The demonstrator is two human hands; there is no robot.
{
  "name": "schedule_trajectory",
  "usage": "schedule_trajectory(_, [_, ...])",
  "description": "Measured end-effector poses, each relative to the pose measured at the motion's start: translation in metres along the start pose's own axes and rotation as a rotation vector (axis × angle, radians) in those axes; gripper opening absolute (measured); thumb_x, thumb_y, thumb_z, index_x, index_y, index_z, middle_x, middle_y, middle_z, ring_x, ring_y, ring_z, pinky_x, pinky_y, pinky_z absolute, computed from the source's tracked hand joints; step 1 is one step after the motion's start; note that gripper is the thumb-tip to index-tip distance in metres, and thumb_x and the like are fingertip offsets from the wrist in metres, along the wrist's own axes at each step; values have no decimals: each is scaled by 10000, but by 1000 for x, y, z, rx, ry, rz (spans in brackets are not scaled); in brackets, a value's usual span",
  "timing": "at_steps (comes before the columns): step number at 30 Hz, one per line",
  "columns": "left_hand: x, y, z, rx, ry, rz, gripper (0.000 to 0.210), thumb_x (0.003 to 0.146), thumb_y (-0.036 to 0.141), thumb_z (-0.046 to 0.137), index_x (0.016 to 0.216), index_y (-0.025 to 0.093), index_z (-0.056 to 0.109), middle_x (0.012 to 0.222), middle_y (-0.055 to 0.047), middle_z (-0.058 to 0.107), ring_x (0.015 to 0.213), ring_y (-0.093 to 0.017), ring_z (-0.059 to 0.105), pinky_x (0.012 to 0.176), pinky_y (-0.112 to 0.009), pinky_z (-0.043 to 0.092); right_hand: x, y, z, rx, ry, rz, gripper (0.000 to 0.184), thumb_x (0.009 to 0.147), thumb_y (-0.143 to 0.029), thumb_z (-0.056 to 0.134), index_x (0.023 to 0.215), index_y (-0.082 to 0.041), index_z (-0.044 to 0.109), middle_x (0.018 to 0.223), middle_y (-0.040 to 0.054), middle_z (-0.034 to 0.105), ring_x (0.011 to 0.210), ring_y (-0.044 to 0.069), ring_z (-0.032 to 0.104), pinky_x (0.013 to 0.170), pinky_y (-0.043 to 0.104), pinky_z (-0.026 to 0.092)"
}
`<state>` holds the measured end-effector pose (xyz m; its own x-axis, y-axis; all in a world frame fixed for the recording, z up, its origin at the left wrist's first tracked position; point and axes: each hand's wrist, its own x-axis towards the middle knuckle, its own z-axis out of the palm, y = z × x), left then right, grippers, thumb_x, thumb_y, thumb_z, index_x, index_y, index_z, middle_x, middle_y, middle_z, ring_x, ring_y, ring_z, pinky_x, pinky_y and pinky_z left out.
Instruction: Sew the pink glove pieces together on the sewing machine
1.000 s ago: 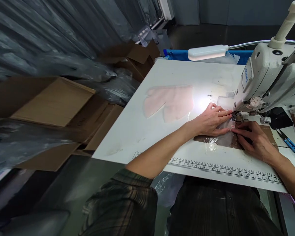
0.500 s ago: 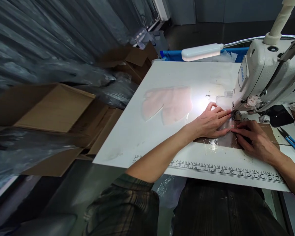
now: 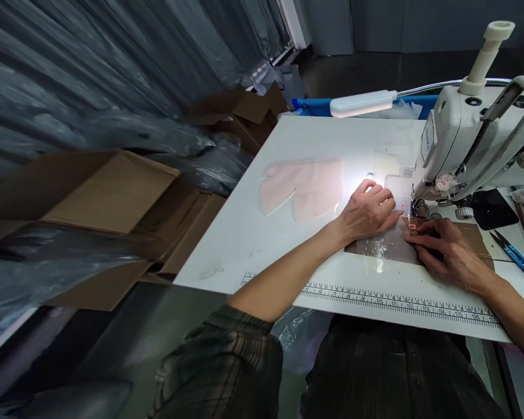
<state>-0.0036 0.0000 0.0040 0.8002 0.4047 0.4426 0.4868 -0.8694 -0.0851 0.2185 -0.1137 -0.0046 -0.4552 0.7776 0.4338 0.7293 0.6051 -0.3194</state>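
My left hand (image 3: 370, 210) rests over a clear plastic sheet (image 3: 388, 247), its fingers bent and apart, with the thumb pointing towards the needle area. My right hand (image 3: 448, 253) has its fingers pinched at the sheet's right side, just in front of the presser foot (image 3: 415, 206). By its fingertips lies a small label with a red mark (image 3: 413, 226). Beneath the plastic is a flat brown piece (image 3: 474, 238), partly hidden by my right hand. The white sewing machine (image 3: 445, 139) stands right behind both hands.
Pale pink cut pieces (image 3: 305, 183) lie left on the white table (image 3: 227, 256). Blue thread snips (image 3: 517, 256) and a black phone-like object (image 3: 493, 208) are at the right. A lamp (image 3: 362, 103) hangs over the back edge. Cardboard boxes (image 3: 113, 192) stand left.
My left hand has drawn back left from the presser foot, its fingers going from stretched to bent. My right hand stays close to the label. The view has shifted slightly.
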Motion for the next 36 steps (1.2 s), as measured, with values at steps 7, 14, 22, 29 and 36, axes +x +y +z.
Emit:
schedule_trajectory(7, [10, -3, 6, -213, -308, -81, 477, 1065, 348, 265, 1431, 168, 513, 1524, -101, 511, 1408, -293, 461, 1107, -475, 324, 1, 4, -3, 30, -6, -25, 272, 948, -218, 539, 1098, -244, 765, 1057, 119, 656, 987, 244, 637, 859, 436, 578])
schedule_trajectory(14, [13, -6, 8, -244, -372, -110, 516, 1050, 332, 259, 1510, 170, 429, 1595, -94, 411, 1472, -290, 384, 1149, -474, 290, 3, 3, -5, 37, -27, -4, 278, 953, -226, 543, 1117, -271, 763, 1058, 110, 648, 986, 240, 637, 866, 440, 580])
schedule_trajectory(22, [12, -13, 13, -188, -231, -92, 465, 1054, 361, 299, 1444, 193, 489, 1595, -139, 399, 1432, -283, 434, 1159, -523, 300, 2, 3, -4, 43, -50, 30, 291, 949, -238, 536, 1120, -280, 768, 1075, 114, 653, 1005, 251, 633, 884, 454, 574])
schedule_trajectory(29, [4, -17, -16, -130, -95, -115, 350, 1051, 322, 379, 1005, 187, 699, 1069, -77, 718, 884, -188, 662, 791, -356, 489, 0, 2, 1, 54, -34, 67, 315, 955, -260, 509, 1142, -282, 762, 1059, 116, 658, 1004, 262, 615, 872, 470, 562])
schedule_trajectory(36, [35, -10, -20, 74, -395, -154, 292, 998, 262, 460, 967, 113, 709, 1001, -143, 691, 873, -240, 637, 730, -358, 448, -3, -4, 7, 24, -71, 148, 309, 945, -248, 511, 1136, -271, 753, 1089, 119, 657, 1038, 293, 594, 872, 505, 542])
